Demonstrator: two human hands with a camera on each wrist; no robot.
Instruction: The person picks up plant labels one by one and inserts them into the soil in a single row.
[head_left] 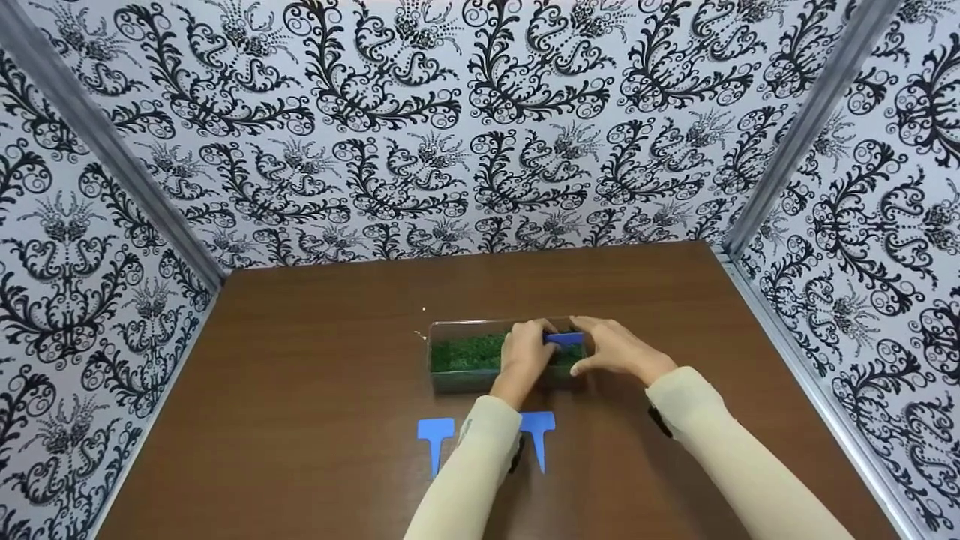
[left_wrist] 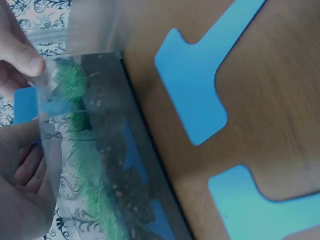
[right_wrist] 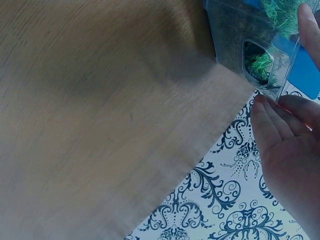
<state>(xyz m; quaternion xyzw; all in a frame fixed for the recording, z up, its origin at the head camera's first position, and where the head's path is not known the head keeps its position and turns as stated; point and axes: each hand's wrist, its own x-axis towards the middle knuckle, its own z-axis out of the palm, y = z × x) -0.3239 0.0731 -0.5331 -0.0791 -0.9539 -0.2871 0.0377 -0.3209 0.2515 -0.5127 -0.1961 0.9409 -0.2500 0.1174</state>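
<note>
The left hand (head_left: pixel 525 349) pinches a blue label (head_left: pixel 568 338) between curled fingers, at the clear box's (head_left: pixel 469 382) right part; the right hand (head_left: pixel 619 351), fingers spread wide, holds the box's right end.

The markers (head_left: pixel 537 421) are blue, turf (head_left: pixel 469 352) green, table (head_left: pixel 300 375) brown, walls (head_left: pixel 412 90) white with black floral scrolls.
</note>
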